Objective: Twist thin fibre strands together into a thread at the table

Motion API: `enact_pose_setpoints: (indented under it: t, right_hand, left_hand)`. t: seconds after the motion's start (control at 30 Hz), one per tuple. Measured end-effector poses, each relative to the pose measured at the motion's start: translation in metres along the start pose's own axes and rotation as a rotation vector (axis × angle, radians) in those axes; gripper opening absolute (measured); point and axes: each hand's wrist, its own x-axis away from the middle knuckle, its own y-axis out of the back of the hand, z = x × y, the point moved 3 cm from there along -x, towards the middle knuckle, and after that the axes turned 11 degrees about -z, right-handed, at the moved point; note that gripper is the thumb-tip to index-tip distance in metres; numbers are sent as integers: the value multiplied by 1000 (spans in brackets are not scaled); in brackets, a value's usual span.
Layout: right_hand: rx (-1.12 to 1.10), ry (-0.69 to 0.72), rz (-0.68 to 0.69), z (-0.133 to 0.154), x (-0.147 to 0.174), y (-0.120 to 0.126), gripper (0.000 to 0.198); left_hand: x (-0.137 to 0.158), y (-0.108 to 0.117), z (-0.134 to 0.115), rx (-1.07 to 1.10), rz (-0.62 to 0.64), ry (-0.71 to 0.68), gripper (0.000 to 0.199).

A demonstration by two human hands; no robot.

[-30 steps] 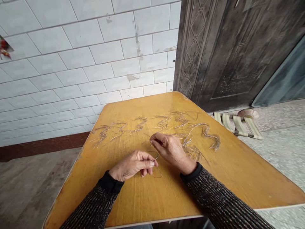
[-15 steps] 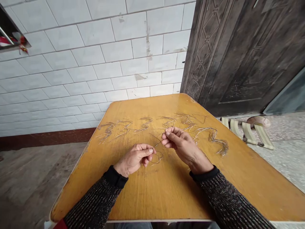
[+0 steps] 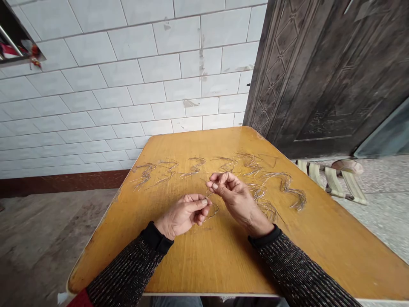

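Observation:
Between my hands is a thin wire [image 3: 216,209], bent into a small loop that hangs just right of my left fingers. My left hand [image 3: 188,212] pinches it between thumb and forefinger. Slightly higher and to the right, my right hand [image 3: 234,196] is closed in a pinch on the wire's upper part, close to the left fingertips. Beyond the hands lie several bunches of bent, zigzag wires, among them one bunch [image 3: 194,166] in the middle and a larger bunch [image 3: 289,187] at the right. Another bunch [image 3: 266,207] is partly hidden behind my right hand.
The wires lie on a yellow wooden table [image 3: 191,264] with rounded corners. Its far edge is near a white tiled wall [image 3: 153,81]. A dark carved door [image 3: 319,85] stands at the right, with a strap-seated stool [image 3: 334,181] on the floor by it.
My right hand has moved left and a little nearer to my left hand, uncovering more of the wires behind it. The left hand stays nearly in place.

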Motion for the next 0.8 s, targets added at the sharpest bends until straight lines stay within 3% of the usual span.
enact_pose_setpoints:
  t: [0.23, 0.4, 0.47, 0.57, 0.67, 0.8]
  right_hand:
    - [248, 30, 6, 14, -1, 9, 19]
    - [307, 126, -70, 16, -2, 17, 20]
    - [448, 281, -181, 22, -1, 21, 24]
    - [865, 707, -312, 38, 8, 19, 32]
    - [1284, 975, -136, 42, 17, 7, 26]
    - [1618, 980, 55, 32, 18, 3, 21]
  left_hand:
    - [-5, 11, -6, -243, -221, -261, 23]
    - [-2, 12, -11, -339, -287, -356, 23]
    - [-2, 12, -12, -389, -312, -381, 23]
    - [-2, 15, -15, -519, -386, -438, 21]
    - [0, 16, -20, -695, -455, -552, 19]
    - [8, 11, -26, -895, -489, -739, 18]
